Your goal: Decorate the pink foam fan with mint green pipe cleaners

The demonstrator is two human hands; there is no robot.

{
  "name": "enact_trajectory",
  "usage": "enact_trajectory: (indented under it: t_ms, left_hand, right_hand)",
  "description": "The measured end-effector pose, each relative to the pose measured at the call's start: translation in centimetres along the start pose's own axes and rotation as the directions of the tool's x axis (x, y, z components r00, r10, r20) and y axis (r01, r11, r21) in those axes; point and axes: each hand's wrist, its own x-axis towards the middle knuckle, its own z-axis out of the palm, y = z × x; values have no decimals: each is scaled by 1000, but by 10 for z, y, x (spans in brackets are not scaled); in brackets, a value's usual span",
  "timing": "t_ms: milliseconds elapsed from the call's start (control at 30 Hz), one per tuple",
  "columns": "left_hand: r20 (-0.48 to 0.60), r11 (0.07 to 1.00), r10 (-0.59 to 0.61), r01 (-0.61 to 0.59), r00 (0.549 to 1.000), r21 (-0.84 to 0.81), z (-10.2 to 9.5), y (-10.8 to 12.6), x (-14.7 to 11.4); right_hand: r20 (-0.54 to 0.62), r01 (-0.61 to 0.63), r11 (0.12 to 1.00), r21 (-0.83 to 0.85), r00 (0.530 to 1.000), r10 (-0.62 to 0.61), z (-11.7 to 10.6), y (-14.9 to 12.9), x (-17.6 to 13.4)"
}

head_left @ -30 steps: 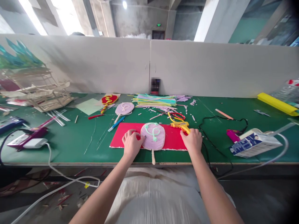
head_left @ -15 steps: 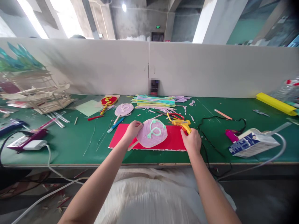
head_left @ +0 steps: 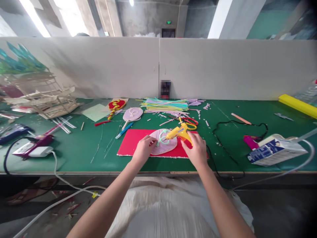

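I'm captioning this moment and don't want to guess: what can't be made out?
In the head view:
Lavender disc, left edge: hidden by the left hand.
Yellow glue gun, part of grip: behind the right hand.
Nozzle touching the disc or not: too small.
Bottle: cut off by the right edge.
Dark object at back: pixelated.
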Motion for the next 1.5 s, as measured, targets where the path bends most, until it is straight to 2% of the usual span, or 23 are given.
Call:
enact_trajectory:
  t_ms: [200,500,900,1500]
  left_hand:
    - [-42,999,12,-14,999,-47,5,-14,1]
    - [-48,996,-43,39,998,-75,9,-25,2]
    - [-15,995,-95,94,995,-36,4,-15,2]
    - [0,994,-102,102,995,-35,2,-11,3]
  right_hand:
    - [53,9,1000,7,999,-10,7,-6,0]
    - [107,24,1000,20,994,-26,10,-11,-1]
    - [104,21,998,67,994,-27,14,-7,-3]
    - [137,-41,993,108,990,26,14,-6,-3]
